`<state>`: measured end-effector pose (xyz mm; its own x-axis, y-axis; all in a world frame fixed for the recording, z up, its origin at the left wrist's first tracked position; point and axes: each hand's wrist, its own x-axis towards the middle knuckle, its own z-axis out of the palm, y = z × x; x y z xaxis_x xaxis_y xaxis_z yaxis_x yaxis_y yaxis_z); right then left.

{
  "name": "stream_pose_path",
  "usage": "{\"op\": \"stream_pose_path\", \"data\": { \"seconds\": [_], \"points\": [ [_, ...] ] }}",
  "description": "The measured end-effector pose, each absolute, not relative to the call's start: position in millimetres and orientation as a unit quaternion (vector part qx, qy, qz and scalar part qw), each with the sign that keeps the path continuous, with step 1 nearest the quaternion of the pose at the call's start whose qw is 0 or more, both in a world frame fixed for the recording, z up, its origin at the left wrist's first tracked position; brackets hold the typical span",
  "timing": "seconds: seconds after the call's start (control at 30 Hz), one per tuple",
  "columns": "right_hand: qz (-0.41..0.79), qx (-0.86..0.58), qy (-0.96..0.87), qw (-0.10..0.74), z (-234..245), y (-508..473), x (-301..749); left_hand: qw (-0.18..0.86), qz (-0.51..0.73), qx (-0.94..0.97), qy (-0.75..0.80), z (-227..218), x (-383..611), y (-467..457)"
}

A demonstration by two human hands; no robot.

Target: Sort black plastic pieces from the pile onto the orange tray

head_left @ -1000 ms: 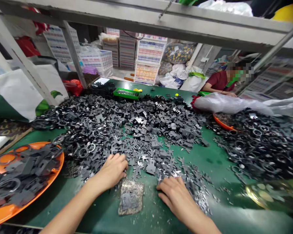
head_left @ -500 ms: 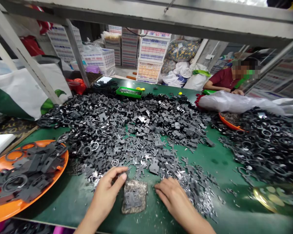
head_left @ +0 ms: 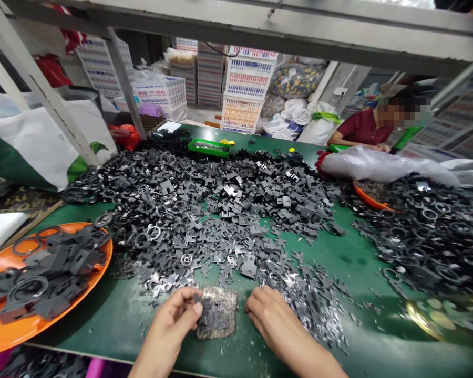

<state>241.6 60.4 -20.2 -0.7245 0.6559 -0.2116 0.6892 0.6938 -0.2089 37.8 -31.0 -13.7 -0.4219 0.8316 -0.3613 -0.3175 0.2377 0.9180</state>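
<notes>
A speckled stone-like block (head_left: 229, 329) lies flat on the green table in front of me. On top of it rests a dark grey plastic part (head_left: 215, 318) with a flat, cut-out shape. My left hand (head_left: 178, 317) is at the block's left edge, thumb and forefinger pinching a small dark plastic piece (head_left: 198, 298), mostly covered by the fingertips. Just right of the block, my right hand (head_left: 271, 315) is closed with its fingers curled down near the table. Anything inside those fingers is hidden from me.
A broad heap of grey and black plastic parts (head_left: 228, 210) spreads beyond my hands. An orange tray (head_left: 102, 268) of larger parts stands left. Farther back are a green tray (head_left: 220, 152) and a person (head_left: 362, 128) at right. A metal beam (head_left: 236, 31) crosses above.
My left hand has moved down and slightly right, bringing its small piece from behind the block to the block's left edge. My right hand has shifted slightly left.
</notes>
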Motion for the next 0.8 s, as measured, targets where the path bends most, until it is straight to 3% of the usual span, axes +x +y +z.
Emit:
{"op": "stream_pose_path", "data": {
  "seconds": [0.2,0.37,0.47,0.57,0.67,0.8],
  "points": [
    [-0.096,0.386,0.908,0.133,-17,63,229,0.516,0.584,0.168,0.603,-15,44,-34],
    [-0.112,0.383,0.91,0.11,-14,63,228,0.515,0.586,0.165,0.603,-16,46,-36],
    [-0.193,0.384,0.902,0.041,-11,62,232,0.494,0.583,0.199,0.614,-16,47,-38],
    [-0.316,0.385,0.862,-0.091,-9,57,232,0.489,0.587,0.215,0.609,-13,50,-40],
    [-0.46,0.407,0.762,-0.205,-10,43,224,0.49,0.593,0.218,0.601,-9,55,-41],
    [-0.625,0.419,0.595,-0.283,-17,21,203,0.475,0.597,0.245,0.598,-9,62,-42]
  ]
}}
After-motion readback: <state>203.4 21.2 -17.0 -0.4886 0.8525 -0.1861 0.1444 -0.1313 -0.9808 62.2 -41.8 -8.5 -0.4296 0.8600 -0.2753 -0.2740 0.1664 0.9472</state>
